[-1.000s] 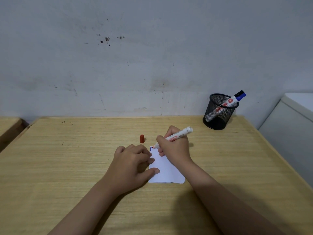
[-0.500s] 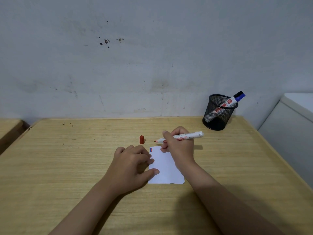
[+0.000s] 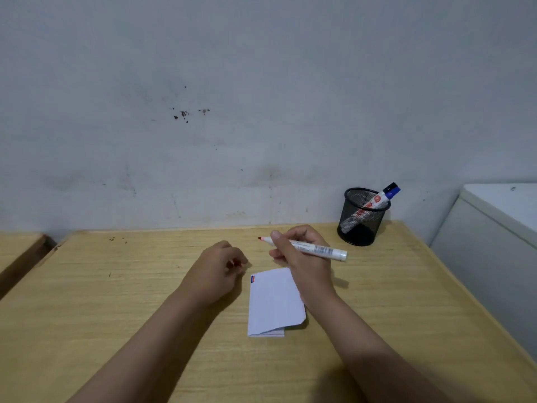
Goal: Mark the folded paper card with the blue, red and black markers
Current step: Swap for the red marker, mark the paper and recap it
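Right hand (image 3: 302, 257) grips slim red marker (image 3: 316, 249) above rectangular paper card (image 3: 274, 303).

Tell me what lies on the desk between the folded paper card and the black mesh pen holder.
In the head view, the right hand with its uncapped red marker crosses above that stretch between the folded paper card and mesh pen holder; the desk there looks bare.

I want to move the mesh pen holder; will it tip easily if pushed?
Probably yes. The mesh holder looks light, being open wire. The blue-capped marker leans over its rim, which may pull it toward that side. Pushing low near the base seems safer.
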### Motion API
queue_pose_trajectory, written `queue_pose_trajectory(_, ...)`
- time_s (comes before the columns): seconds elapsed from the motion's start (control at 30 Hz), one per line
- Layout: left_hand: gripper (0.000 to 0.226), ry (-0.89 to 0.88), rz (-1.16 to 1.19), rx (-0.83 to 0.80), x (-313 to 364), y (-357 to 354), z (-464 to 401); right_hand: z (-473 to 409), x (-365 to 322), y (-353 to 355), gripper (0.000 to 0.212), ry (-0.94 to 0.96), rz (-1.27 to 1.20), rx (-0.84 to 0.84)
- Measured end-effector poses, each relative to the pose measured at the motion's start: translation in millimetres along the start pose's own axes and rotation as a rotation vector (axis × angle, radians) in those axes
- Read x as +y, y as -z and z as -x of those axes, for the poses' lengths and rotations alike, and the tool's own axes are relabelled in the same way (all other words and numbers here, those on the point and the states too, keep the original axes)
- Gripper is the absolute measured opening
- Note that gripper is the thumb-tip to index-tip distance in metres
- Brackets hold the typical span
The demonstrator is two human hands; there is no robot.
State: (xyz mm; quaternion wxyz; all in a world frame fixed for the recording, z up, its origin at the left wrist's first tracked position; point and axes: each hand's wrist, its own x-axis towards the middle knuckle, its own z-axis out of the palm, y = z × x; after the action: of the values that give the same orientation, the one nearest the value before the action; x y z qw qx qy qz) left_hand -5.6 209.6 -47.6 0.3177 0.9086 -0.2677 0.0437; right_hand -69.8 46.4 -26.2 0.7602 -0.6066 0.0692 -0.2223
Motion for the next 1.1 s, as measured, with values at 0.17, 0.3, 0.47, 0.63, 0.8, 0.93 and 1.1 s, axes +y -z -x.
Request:
queue_pose_trajectory(0.17, 0.007, 0.218, 0.628, 0.156, 26, 21, 9, 20, -27, 20, 0.014, 0.083, 0.097, -0.097)
queue_pose_trajectory(0.3, 0.007, 0.230, 1.033, 0.124, 57, 41, 30, 40, -49, 36, 0.012, 0.152, 0.091, -0.142)
queue_pose_trajectory(0.47, 0.017, 0.196, 1.170, 0.050, 89, 54, 54, 63, -71, 44, 0.009, 0.264, 0.137, -0.192)
queue_pose_trajectory(0.63, 0.014, 0.154, 1.150, 0.033, 109, 60, 73, 81, -81, 46, 0.008, 0.290, 0.134, -0.215)
queue_pose_trajectory(0.8, 0.012, 0.142, 1.048, 0.022, 118, 66, 90, 92, -90, 45, 0.009, 0.289, 0.154, -0.229)
queue_pose_trajectory(0.93, 0.012, 0.107, 1.011, -0.029, 126, 69, 99, 102, -100, 42, 0.016, 0.280, 0.209, -0.292)
queue_pose_trajectory(1.1, 0.018, 0.078, 1.027, 0.012, 135, 76, 108, 111, -108, 43, 0.016, 0.259, 0.173, -0.305)
